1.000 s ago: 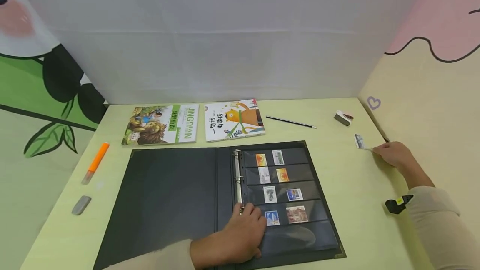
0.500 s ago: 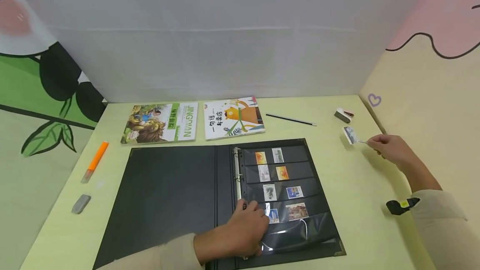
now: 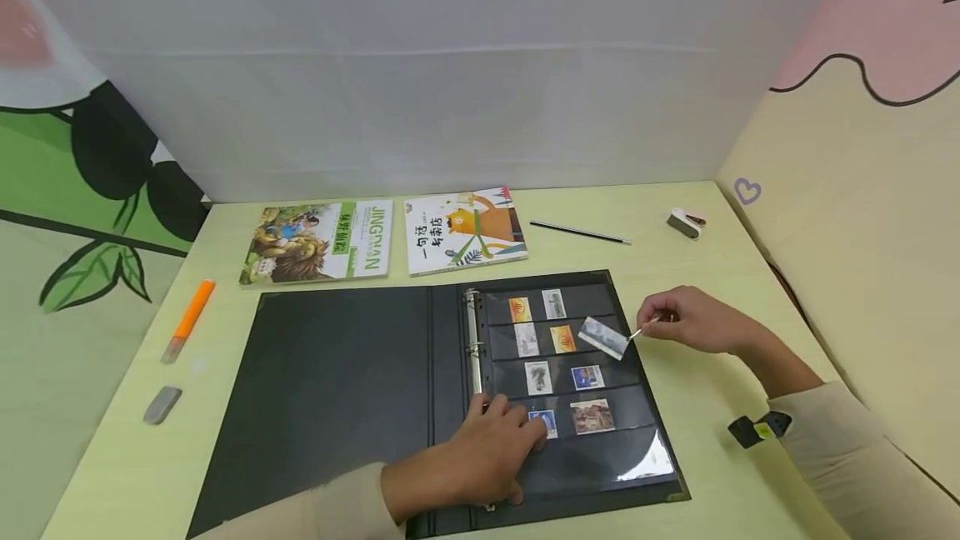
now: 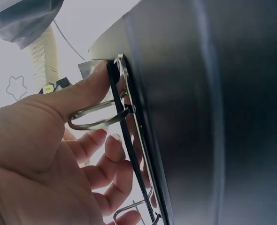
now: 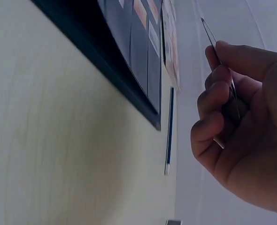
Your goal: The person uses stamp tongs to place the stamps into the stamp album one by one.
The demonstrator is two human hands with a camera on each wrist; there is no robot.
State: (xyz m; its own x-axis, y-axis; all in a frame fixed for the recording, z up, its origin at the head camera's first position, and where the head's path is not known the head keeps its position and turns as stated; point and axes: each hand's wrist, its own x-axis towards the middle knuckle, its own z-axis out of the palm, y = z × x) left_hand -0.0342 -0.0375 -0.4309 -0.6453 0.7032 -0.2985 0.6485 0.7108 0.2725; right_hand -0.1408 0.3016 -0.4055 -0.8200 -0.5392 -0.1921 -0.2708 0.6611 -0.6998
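Note:
A black ring-binder stamp album [image 3: 337,390] lies open, with several stamps in the clear pocket rows of its right-hand page [image 3: 570,473]. My left hand [image 3: 483,457] rests palm down at that page's inner edge, fingers spread over the lower rings and partly covering a blue stamp [image 3: 547,422]. In the left wrist view its thumb [image 4: 89,89] touches the black page strip beside a metal ring [image 4: 94,124]. My right hand [image 3: 693,319] pinches tweezers [image 5: 233,91], whose tips hold a grey-blue stamp [image 3: 602,338] above the page's upper right.
Behind the album lie two picture books [image 3: 318,242] [image 3: 465,232] and a thin black pencil [image 3: 579,232]. A small stapler [image 3: 684,223] sits at the back right. An orange marker [image 3: 193,311] and a grey eraser [image 3: 162,405] are at the left.
My right hand has lifted the stamp with the tweezers from the table's right side and brought it left over the album. The lower pocket bulged, then flattened; my left hand's fingers have spread.

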